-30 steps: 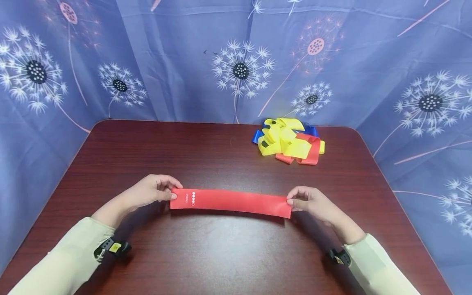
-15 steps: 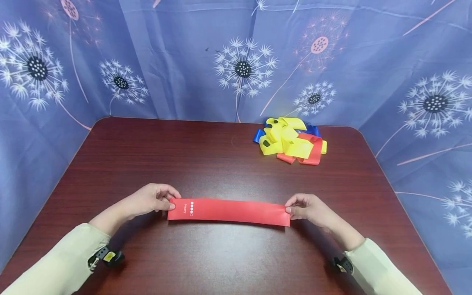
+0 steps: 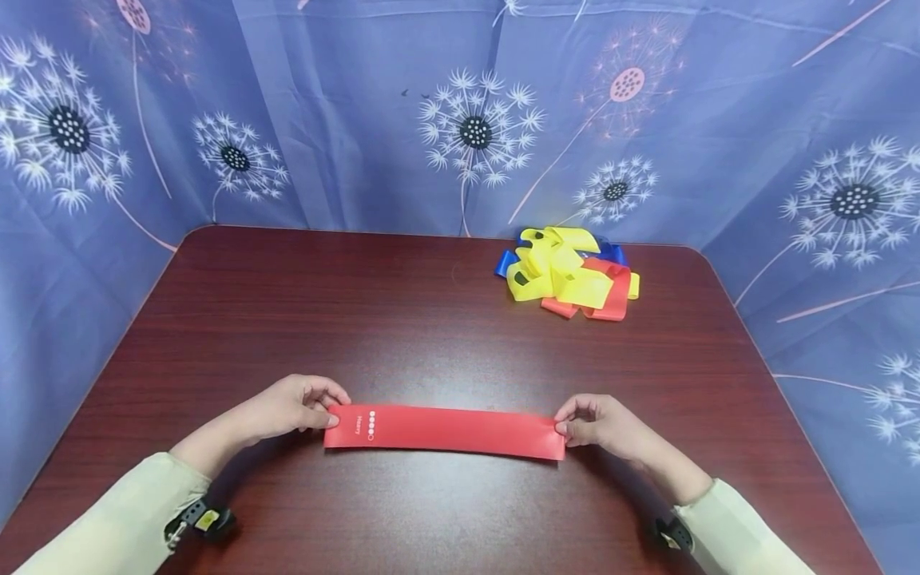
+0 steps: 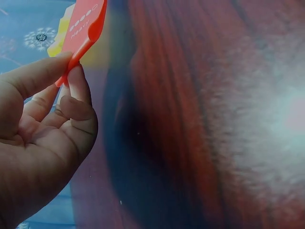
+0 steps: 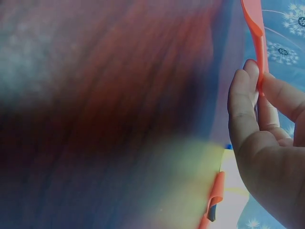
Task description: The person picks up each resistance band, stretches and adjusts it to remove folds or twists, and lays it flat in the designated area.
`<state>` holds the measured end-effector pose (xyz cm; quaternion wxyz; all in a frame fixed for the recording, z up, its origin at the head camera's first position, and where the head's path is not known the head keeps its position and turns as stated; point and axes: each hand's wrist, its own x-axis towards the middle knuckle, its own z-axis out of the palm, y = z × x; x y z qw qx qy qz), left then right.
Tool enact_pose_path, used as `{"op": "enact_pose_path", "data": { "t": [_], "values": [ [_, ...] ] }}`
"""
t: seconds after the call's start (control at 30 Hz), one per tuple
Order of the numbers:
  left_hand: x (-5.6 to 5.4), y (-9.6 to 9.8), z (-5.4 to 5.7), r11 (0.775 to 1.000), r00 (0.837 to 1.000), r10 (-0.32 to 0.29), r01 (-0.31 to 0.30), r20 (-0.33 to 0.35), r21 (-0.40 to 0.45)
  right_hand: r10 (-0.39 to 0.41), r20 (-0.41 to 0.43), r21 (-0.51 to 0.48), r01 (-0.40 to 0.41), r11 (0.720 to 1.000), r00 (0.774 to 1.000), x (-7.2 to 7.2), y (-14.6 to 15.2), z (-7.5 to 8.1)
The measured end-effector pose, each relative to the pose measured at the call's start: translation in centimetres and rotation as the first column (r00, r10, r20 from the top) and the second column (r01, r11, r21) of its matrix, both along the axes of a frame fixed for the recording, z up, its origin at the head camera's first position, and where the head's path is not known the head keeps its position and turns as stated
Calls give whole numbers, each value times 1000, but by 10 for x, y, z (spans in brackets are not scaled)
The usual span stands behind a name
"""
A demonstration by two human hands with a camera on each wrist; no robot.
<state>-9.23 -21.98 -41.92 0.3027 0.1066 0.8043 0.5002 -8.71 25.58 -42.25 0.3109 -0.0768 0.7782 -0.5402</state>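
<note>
A flat red resistance band, printed "Heavy" with a row of dots near its left end, is stretched lengthwise between both hands, close over the table. My left hand pinches its left end between thumb and fingers. At the opposite end, my right hand pinches the band the same way. In the left wrist view the band shows as a folded loop at the fingertips. The right wrist view has the band's other end between thumb and fingers.
Toward the back right of the dark red wooden table lies a loose pile of yellow bands, with red and blue bands among them. A blue curtain with dandelion prints surrounds the table's far sides.
Both hands have drawn the red band toward the body, lower in the head view, keeping their pinch on its ends. The pile at the back has not moved on the table.
</note>
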Motion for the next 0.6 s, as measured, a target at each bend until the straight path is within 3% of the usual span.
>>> {"op": "enact_pose_path", "data": {
  "t": [0.6],
  "values": [
    [15,-4,-5,1000,999,-12,12,31,5,9,26,-38,-8,999,1000,15,0,-4]
  ]
}}
